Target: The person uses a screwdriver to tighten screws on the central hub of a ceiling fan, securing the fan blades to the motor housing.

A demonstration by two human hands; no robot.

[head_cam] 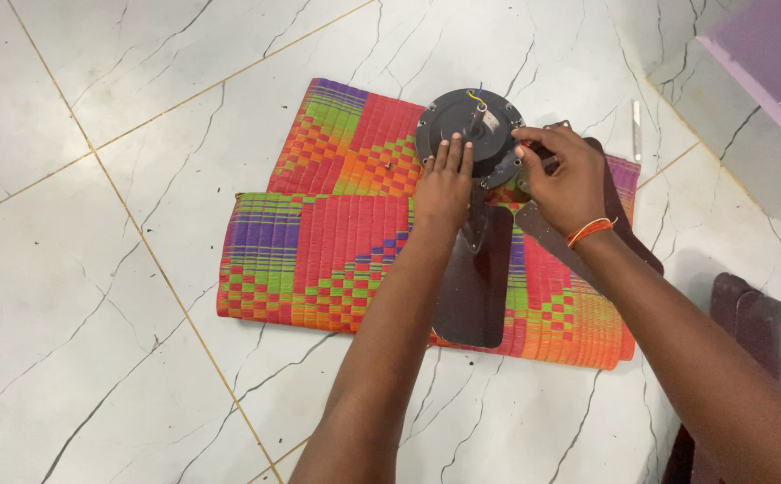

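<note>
On a folded, brightly patterned mat (319,242) spread over the white marble floor (94,269) lies a dark ceiling-fan motor (464,121) with blades attached. The left hand (444,184) rests flat on the housing, fingers together, steadying it. The right hand (562,175) pinches something small at a blade bracket (500,170); what exactly is hidden. This looks like fastening work at that blade (475,282), which calls for a steady motor and careful finger turning.
</note>
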